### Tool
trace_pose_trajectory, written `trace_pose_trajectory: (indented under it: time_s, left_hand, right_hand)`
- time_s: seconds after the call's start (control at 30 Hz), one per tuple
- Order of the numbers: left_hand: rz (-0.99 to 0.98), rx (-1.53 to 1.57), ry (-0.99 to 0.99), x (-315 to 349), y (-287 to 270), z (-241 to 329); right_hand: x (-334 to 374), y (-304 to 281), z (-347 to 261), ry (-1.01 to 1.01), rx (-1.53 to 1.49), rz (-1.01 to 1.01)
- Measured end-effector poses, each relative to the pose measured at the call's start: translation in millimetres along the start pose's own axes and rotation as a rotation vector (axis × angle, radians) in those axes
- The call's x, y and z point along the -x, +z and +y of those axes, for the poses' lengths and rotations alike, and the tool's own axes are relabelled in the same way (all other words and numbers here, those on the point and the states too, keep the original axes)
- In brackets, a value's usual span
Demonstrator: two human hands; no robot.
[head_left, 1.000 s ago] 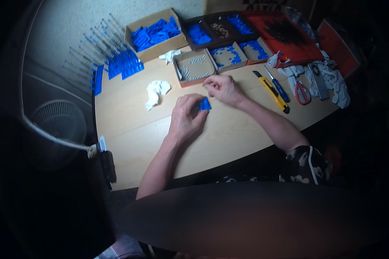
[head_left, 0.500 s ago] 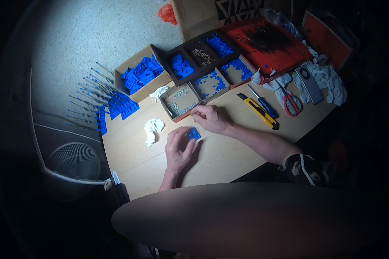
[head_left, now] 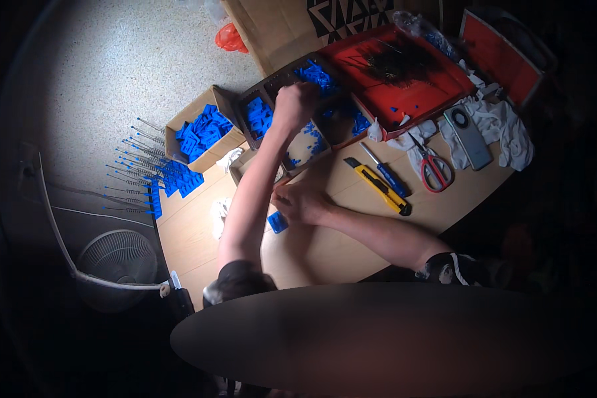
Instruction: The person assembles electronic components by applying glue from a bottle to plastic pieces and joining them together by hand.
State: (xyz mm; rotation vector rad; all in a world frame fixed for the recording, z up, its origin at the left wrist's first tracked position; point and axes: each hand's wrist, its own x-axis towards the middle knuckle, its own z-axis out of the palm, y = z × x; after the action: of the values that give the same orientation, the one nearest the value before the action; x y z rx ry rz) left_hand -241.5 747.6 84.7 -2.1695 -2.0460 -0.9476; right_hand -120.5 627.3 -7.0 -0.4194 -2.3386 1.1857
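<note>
My left hand [head_left: 294,105] reaches far across the table, over the middle of the dark compartment tray [head_left: 244,119]. Its fingers point down and away, so their grip is hidden. On the near tabletop lies a small blue plastic part [head_left: 277,223], lying apart from the hands' grip. Right beside it rests my right hand [head_left: 302,204], fingers curled in with the tips pressed together; whatever they hold is too small to make out. Under my left forearm, a shallow cardboard box [head_left: 240,174] is partly covered. Another box with tiny blue pieces [head_left: 309,143] stands to its right.
Back left, a carton holds blue plates [head_left: 205,132]; blue pieces with upright spring-wrapped rods [head_left: 179,178] stand beside it. To the right lie a yellow utility knife [head_left: 378,186], a blue screwdriver [head_left: 391,178], red-handled scissors [head_left: 436,174] and a phone [head_left: 468,138]. A red tray [head_left: 378,93] sits behind.
My left hand has left the blue part and stretched forward over the dark tray. My right hand has drawn back slightly toward me, beside the blue part. The view has shifted a little.
</note>
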Motion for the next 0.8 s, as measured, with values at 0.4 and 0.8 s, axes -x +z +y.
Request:
trace_pose_trajectory:
  time_s: [0.4,0.8]
  left_hand:
    - [-0.095,-0.112,-0.182,-109.8,124.9,-56.4]
    - [0.119,-0.184,-0.215,-93.2,97.9,-44.5]
  right_hand:
    - [-7.9,-26.1,50.2,-0.147,-0.032,0.09]
    - [-10.0,-12.1,59.0,-0.28,-0.062,0.134]
